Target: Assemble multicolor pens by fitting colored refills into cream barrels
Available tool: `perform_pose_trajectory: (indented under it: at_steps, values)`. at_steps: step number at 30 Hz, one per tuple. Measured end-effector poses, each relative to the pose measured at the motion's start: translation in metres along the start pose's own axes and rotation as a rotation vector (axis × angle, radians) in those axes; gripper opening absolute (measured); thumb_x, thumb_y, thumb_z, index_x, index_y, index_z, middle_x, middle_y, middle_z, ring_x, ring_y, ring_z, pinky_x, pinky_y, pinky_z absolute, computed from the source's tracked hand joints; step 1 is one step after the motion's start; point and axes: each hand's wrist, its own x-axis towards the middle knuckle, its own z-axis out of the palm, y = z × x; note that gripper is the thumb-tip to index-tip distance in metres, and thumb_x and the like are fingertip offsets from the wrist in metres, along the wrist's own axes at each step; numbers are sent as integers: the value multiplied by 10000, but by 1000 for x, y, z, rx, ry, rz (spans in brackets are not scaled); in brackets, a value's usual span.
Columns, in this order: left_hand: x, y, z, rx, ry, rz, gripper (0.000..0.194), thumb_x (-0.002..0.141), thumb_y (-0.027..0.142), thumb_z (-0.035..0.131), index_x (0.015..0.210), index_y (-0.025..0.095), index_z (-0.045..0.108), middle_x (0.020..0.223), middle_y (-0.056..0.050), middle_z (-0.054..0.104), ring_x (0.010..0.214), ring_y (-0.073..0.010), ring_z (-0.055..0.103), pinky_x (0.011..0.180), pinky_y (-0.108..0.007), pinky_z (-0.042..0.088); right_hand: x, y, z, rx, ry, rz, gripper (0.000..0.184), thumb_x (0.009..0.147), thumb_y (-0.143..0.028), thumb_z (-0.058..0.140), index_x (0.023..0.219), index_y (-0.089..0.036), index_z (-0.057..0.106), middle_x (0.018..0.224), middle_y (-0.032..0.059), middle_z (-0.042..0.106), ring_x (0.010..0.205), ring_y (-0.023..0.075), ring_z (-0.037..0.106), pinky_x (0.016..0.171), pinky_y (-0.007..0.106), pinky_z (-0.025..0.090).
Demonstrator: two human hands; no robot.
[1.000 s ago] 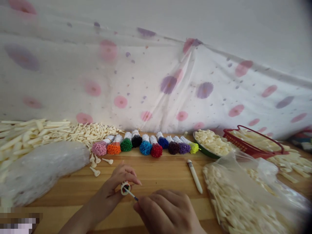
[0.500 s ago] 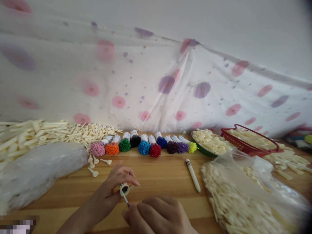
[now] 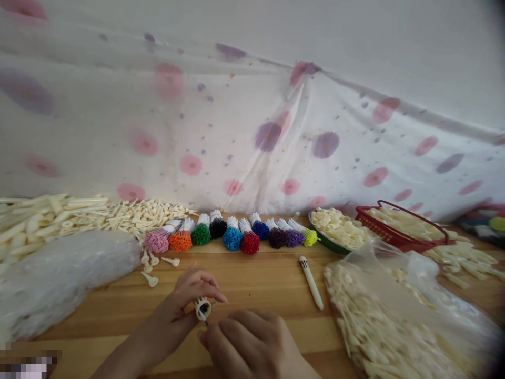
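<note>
Hands (image 3: 250, 339) closer together, thin stick (image 3: 203, 317) deeper inside cream tube (image 3: 198, 303)

No text, label, brand, number or sign can be read.
</note>
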Motion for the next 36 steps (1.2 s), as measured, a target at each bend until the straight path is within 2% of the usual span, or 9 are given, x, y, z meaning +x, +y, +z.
perform_pose_trajectory:
  at_steps: [3, 5, 11, 16, 19, 23, 27, 33, 36]
  values:
    - [-1, 7, 1, -19, -25, -61, 227, 806, 186, 513, 916, 291, 680, 977, -15, 593, 985, -213, 549, 947, -360, 371, -6, 5, 6, 90, -24, 19, 266, 884, -44, 421, 689, -125, 582, 569, 7, 608, 474, 113, 549, 430, 227, 391]
    - [-2, 13, 3, -16, -23, -107, 276, 770, 124, 516, 933, 287, 668, 993, -9, 600, 1004, -209, 543, 903, -322, 396, -9, 9, 12, 187, -52, 85, 239, 904, -101, 435, 725, -127, 592, 603, 13, 628, 517, 115, 572, 475, 219, 405]
    - [1, 34, 8, 22, -53, -217, 175, 794, 112, 502, 849, 240, 607, 850, 22, 655, 842, -174, 604, 755, -259, 439, -11, 16, 23, 578, -4, 508, 261, 880, -360, 544, 746, -165, 656, 603, 12, 674, 504, 92, 592, 516, 165, 429]
    - [1, 37, 8, 68, -7, -214, 116, 845, 171, 493, 805, 229, 585, 778, 36, 647, 754, -149, 605, 685, -228, 426, -11, 19, 18, 943, -81, 804, 289, 805, -403, 621, 861, -126, 685, 546, 8, 617, 457, 89, 554, 457, 156, 428]
    - [0, 36, 7, 80, 17, -211, 119, 866, 211, 482, 803, 228, 581, 769, 33, 647, 727, -149, 605, 668, -230, 425, -10, 19, 13, 1051, -118, 833, 341, 840, -441, 555, 890, -127, 675, 574, 11, 587, 486, 90, 535, 492, 178, 437]
    - [0, 37, 8, 116, 41, -206, 163, 883, 241, 460, 757, 223, 562, 733, 26, 638, 708, -152, 603, 664, -232, 427, -8, 17, 14, 1120, -158, 876, 498, 907, -509, 376, 739, -116, 631, 543, 9, 517, 485, 82, 475, 475, 181, 390]
    - [0, 42, 8, 134, 37, -195, 186, 886, 222, 442, 754, 223, 574, 781, 10, 663, 748, -154, 615, 698, -229, 433, -7, 17, 19, 1208, -181, 962, 498, 851, -568, 447, 734, -113, 613, 511, -11, 483, 431, 68, 428, 426, 175, 350]
    - [-1, 51, 9, 130, 32, -216, 156, 876, 239, 463, 845, 246, 615, 864, 12, 695, 813, -154, 631, 737, -218, 440, -12, 20, 27, 1181, -12, 1096, 385, 735, -516, 637, 712, -132, 623, 486, -33, 492, 407, 60, 408, 411, 168, 345]
    - [-2, 51, 11, 133, 44, -247, 127, 855, 236, 485, 844, 237, 611, 853, 8, 689, 799, -158, 633, 729, -223, 447, -15, 18, 29, 1045, 45, 1007, 280, 785, -409, 616, 701, -142, 638, 512, -18, 535, 420, 69, 434, 413, 169, 349]
